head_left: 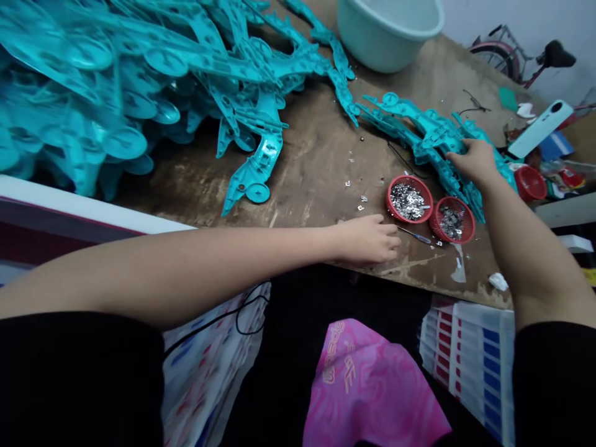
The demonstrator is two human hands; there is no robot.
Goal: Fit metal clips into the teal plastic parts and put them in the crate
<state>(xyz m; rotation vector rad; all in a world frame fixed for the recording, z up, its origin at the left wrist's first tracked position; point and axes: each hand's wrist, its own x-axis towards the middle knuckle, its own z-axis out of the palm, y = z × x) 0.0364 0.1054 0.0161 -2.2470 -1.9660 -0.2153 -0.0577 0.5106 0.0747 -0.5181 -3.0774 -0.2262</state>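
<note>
Touching the smaller pile of teal plastic parts (426, 130), the right hand (474, 162) has its thumb and fingers parted; whether it grips a piece cannot be told. The left hand (370, 239) lies loosely curled on the table (316, 167), near a thin tool (421, 238). Close by are two red baskets (431, 214) of metal clips (408, 200); a larger teal heap (139, 81) lies farther left.

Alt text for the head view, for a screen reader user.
The right hand touches turquoise plastic parts on a worn tabletop; the left hand is near two red baskets of small metal pieces. A heap of similar parts fills the upper left; a pale basin sits top center.
</note>
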